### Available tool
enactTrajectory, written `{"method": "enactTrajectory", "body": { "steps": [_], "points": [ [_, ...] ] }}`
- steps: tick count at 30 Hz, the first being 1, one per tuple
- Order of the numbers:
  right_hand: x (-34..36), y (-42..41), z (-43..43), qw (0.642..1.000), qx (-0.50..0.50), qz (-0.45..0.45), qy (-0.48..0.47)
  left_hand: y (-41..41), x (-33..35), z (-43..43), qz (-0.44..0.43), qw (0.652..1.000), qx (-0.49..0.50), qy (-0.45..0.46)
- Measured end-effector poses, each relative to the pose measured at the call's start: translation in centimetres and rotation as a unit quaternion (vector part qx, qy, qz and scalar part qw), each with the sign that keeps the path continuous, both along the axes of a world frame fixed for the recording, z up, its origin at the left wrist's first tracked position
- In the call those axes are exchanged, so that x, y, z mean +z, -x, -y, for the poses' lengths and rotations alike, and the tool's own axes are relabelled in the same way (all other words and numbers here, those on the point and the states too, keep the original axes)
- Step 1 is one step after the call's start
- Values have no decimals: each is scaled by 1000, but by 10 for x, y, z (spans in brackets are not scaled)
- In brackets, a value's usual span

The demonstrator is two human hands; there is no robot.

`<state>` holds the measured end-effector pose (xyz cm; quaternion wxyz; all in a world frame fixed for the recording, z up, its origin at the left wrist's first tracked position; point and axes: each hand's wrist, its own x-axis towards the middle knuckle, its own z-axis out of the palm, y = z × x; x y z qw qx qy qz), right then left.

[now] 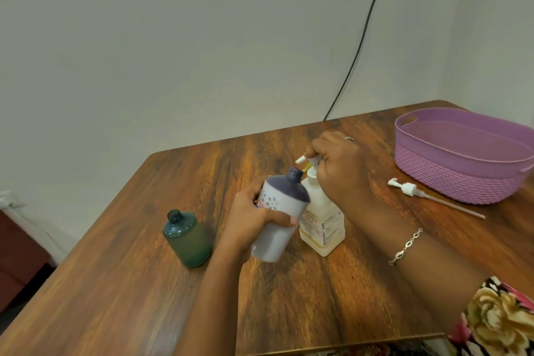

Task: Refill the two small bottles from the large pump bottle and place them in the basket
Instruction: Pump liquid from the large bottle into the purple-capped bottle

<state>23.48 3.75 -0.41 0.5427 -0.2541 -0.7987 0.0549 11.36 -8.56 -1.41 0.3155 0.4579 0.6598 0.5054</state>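
Wood table (115, 283), pale wall (173, 37); left hand (248, 220) grips lavender bottle (273, 243), right hand (338, 170) grips pump (302, 158)

You are holding the uncapped white bottle (278, 211) with the purple shoulder tilted, its neck just below the spout of the cream pump bottle (323, 225), which is standing upright. The uncapped teal bottle (186, 237) is standing at the left, and the lilac basket (450, 182) is sitting at the far right.

Left hand (254, 221) wraps round the white bottle (274, 243), thumb across its front. Right hand (339, 173), fingers curled downward, pinches the pump head (302, 158); both forearms reach forward.
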Motion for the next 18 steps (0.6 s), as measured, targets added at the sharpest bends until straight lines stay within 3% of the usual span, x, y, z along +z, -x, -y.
{"method": "enactTrajectory", "body": {
  "steps": [7, 18],
  "points": [
    [-6, 3, 6, 999, -15, 28, -30, 2, 0, -1, 22, 1000, 0, -2],
    [-5, 2, -2, 1000, 3, 13, -2, -4, 2, -2, 22, 1000, -1, 2]
  ]
}}
